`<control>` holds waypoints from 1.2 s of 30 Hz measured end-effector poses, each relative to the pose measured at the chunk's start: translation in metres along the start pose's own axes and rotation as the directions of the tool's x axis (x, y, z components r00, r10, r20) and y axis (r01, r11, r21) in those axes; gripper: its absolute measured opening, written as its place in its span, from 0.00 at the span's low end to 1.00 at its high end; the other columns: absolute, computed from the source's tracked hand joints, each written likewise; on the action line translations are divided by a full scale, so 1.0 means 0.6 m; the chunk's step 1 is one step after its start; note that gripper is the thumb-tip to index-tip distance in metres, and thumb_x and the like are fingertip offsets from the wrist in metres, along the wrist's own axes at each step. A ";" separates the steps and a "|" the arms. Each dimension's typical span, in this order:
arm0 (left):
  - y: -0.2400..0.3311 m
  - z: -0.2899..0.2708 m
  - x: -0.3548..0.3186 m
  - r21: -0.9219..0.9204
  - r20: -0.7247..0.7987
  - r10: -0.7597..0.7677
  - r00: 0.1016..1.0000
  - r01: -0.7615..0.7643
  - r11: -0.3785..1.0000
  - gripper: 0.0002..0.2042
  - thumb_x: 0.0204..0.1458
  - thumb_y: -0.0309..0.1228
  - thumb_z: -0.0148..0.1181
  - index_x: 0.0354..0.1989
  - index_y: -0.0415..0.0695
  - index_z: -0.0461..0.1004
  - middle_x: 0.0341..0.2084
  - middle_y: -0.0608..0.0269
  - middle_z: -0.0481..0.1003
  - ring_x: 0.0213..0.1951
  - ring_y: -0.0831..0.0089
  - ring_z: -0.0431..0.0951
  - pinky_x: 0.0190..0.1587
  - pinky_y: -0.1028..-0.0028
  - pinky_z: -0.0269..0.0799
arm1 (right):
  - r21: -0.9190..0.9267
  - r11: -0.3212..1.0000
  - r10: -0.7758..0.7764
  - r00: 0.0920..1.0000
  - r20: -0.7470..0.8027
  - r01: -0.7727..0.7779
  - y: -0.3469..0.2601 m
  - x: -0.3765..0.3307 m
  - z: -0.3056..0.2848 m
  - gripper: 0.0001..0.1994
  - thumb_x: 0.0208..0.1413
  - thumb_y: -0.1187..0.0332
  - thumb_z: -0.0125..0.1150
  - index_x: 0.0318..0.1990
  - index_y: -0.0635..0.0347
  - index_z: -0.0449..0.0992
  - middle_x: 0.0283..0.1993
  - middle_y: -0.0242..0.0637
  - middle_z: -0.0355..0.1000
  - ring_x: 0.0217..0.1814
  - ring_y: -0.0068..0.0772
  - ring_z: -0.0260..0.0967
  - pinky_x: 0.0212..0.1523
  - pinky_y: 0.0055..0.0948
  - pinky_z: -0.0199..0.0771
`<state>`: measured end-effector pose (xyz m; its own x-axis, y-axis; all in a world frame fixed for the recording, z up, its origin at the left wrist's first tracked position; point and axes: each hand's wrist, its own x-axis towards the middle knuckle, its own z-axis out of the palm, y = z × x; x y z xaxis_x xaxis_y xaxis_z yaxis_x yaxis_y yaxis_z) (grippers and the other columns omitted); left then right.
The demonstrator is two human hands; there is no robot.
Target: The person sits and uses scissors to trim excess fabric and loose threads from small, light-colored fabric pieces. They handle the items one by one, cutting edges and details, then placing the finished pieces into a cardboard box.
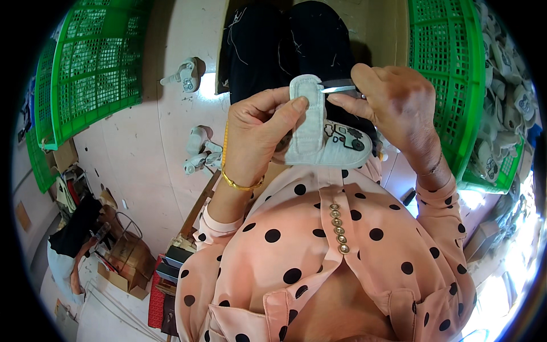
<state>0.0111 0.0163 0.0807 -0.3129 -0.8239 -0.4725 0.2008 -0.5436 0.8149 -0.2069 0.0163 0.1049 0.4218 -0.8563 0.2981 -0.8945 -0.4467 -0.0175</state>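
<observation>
A small white fabric baby shoe (342,149) with a dark stitched vehicle-like design is held up in front of my lap. My left hand (256,128) pinches its stitched strap (307,117) between thumb and fingers, the strap standing upright. In my right hand (399,102) is a pair of thread snips (340,86), fingers closed around them. Their pointed metal blades meet the strap's right edge near its top. Part of the shoe lies behind the strap and my left hand.
Green plastic baskets (99,62) stand left and right; the right basket (444,85) adjoins a heap of white shoes (496,114). More small shoes (189,75) lie on the floor at left. Loose threads cling to my dark trousers (256,51). Another person (65,256) bends beside a cardboard box (130,259).
</observation>
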 end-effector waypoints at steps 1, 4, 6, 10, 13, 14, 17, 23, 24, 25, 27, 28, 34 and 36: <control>-0.003 0.001 0.000 -0.008 -0.004 -0.001 1.000 0.001 1.000 0.10 0.54 0.30 0.65 0.42 0.37 0.81 0.19 0.73 0.74 0.16 0.92 0.62 0.16 0.88 0.51 | -0.014 1.000 -0.011 1.000 -0.007 0.011 0.001 -0.001 0.000 0.24 0.44 0.46 0.68 0.20 0.50 0.61 0.14 0.28 0.56 0.16 0.31 0.62 0.18 0.30 0.61; -0.001 0.000 0.000 -0.019 0.019 -0.011 1.000 0.011 1.000 0.10 0.54 0.29 0.66 0.42 0.37 0.81 0.20 0.72 0.75 0.17 0.92 0.63 0.17 0.88 0.51 | -0.021 0.999 -0.027 0.999 -0.028 0.026 0.000 -0.002 -0.002 0.23 0.43 0.46 0.68 0.20 0.50 0.62 0.14 0.28 0.54 0.16 0.30 0.62 0.19 0.29 0.60; -0.001 0.000 -0.001 -0.018 0.030 -0.015 0.999 0.016 1.000 0.10 0.54 0.29 0.66 0.42 0.38 0.81 0.20 0.72 0.75 0.17 0.92 0.63 0.17 0.88 0.51 | -0.007 1.000 -0.024 1.000 -0.017 0.024 0.000 -0.002 -0.004 0.22 0.42 0.47 0.69 0.21 0.51 0.64 0.14 0.29 0.55 0.16 0.30 0.61 0.19 0.30 0.61; -0.005 0.000 -0.001 0.002 0.037 0.004 0.999 -0.004 1.000 0.10 0.54 0.28 0.65 0.43 0.38 0.81 0.20 0.73 0.74 0.17 0.92 0.63 0.17 0.87 0.51 | 0.023 0.999 -0.030 0.999 0.022 0.029 0.006 -0.004 -0.006 0.22 0.43 0.47 0.69 0.21 0.52 0.65 0.14 0.28 0.57 0.15 0.32 0.61 0.18 0.31 0.60; -0.005 0.000 -0.001 -0.005 0.047 0.005 0.999 -0.005 1.000 0.10 0.54 0.28 0.65 0.43 0.38 0.81 0.19 0.73 0.74 0.17 0.92 0.63 0.17 0.87 0.52 | 0.135 0.986 0.086 0.990 0.112 -0.101 0.011 -0.008 -0.003 0.22 0.45 0.47 0.68 0.22 0.54 0.66 0.15 0.28 0.62 0.16 0.33 0.65 0.17 0.32 0.62; -0.004 0.000 -0.001 -0.011 0.047 0.003 0.999 -0.002 1.000 0.10 0.54 0.28 0.65 0.43 0.37 0.80 0.19 0.72 0.74 0.17 0.92 0.63 0.17 0.87 0.52 | 0.184 0.968 0.143 0.977 0.160 -0.172 0.012 -0.008 -0.002 0.22 0.46 0.48 0.68 0.23 0.55 0.67 0.16 0.29 0.65 0.17 0.34 0.67 0.17 0.32 0.63; -0.008 0.000 0.001 0.063 0.017 0.060 0.998 -0.061 0.996 0.10 0.54 0.27 0.65 0.43 0.36 0.80 0.19 0.72 0.74 0.17 0.91 0.63 0.17 0.87 0.52 | 0.560 0.740 0.332 0.926 0.180 -0.374 0.006 -0.003 -0.003 0.21 0.46 0.49 0.69 0.29 0.57 0.70 0.21 0.33 0.73 0.22 0.36 0.74 0.21 0.29 0.70; -0.006 0.008 -0.009 0.055 0.054 0.137 0.989 -0.140 0.989 0.09 0.55 0.24 0.62 0.43 0.33 0.79 0.19 0.71 0.74 0.17 0.90 0.63 0.18 0.87 0.53 | 0.285 0.862 0.367 0.904 0.221 -0.420 0.009 0.008 0.026 0.13 0.51 0.65 0.69 0.41 0.54 0.72 0.29 0.34 0.76 0.31 0.32 0.78 0.29 0.25 0.75; 0.000 0.005 -0.009 0.092 0.047 0.118 0.992 -0.122 0.988 0.10 0.55 0.24 0.61 0.44 0.33 0.78 0.22 0.70 0.76 0.20 0.90 0.65 0.20 0.85 0.56 | 0.140 0.902 0.405 0.912 0.057 -0.409 0.039 0.004 0.038 0.10 0.53 0.66 0.67 0.40 0.55 0.73 0.29 0.38 0.76 0.31 0.32 0.78 0.28 0.28 0.74; -0.002 0.005 -0.008 0.203 0.035 0.244 0.969 -0.246 0.948 0.11 0.54 0.23 0.62 0.44 0.33 0.79 0.23 0.68 0.76 0.20 0.89 0.66 0.20 0.84 0.58 | 0.112 0.920 0.386 0.919 -0.084 -0.376 0.072 -0.004 0.054 0.06 0.55 0.68 0.64 0.37 0.56 0.73 0.25 0.36 0.72 0.26 0.30 0.74 0.26 0.26 0.70; -0.018 0.003 -0.004 0.416 0.042 0.483 0.875 -0.455 0.787 0.12 0.51 0.22 0.64 0.44 0.33 0.79 0.24 0.64 0.77 0.21 0.85 0.69 0.22 0.81 0.62 | 0.488 0.792 0.421 0.907 -0.002 -0.366 0.062 0.006 0.027 0.14 0.52 0.61 0.68 0.29 0.62 0.72 0.18 0.37 0.67 0.16 0.31 0.59 0.19 0.27 0.61; -0.015 0.003 -0.004 0.552 0.115 0.576 0.809 -0.534 0.640 0.14 0.48 0.21 0.64 0.44 0.34 0.79 0.25 0.62 0.77 0.22 0.82 0.70 0.23 0.79 0.64 | 0.664 0.608 0.427 0.884 0.189 -0.435 0.029 0.004 0.008 0.16 0.51 0.59 0.69 0.28 0.63 0.72 0.17 0.37 0.64 0.17 0.30 0.56 0.20 0.27 0.60; -0.030 0.023 0.010 0.703 0.411 0.859 0.306 -0.706 -0.086 0.18 0.36 0.22 0.69 0.40 0.40 0.81 0.26 0.61 0.77 0.26 0.67 0.75 0.28 0.72 0.70 | 0.712 0.568 0.302 0.909 0.286 -0.413 -0.050 0.015 -0.015 0.14 0.49 0.62 0.67 0.29 0.64 0.72 0.21 0.42 0.68 0.20 0.44 0.65 0.23 0.32 0.67; -0.024 0.015 0.019 0.682 0.470 0.832 0.294 -0.719 -0.132 0.15 0.35 0.24 0.72 0.36 0.40 0.80 0.26 0.61 0.77 0.28 0.64 0.76 0.33 0.71 0.71 | 0.702 0.614 0.296 0.929 0.220 -0.362 -0.041 0.018 -0.008 0.10 0.49 0.67 0.63 0.30 0.65 0.71 0.21 0.44 0.68 0.20 0.44 0.64 0.23 0.32 0.67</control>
<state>-0.0040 0.0161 0.0668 -0.3612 -0.6191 0.6973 -0.4349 0.7733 0.4614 -0.1811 0.0196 0.1133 0.1594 -0.9853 0.0619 -0.5977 -0.1463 -0.7883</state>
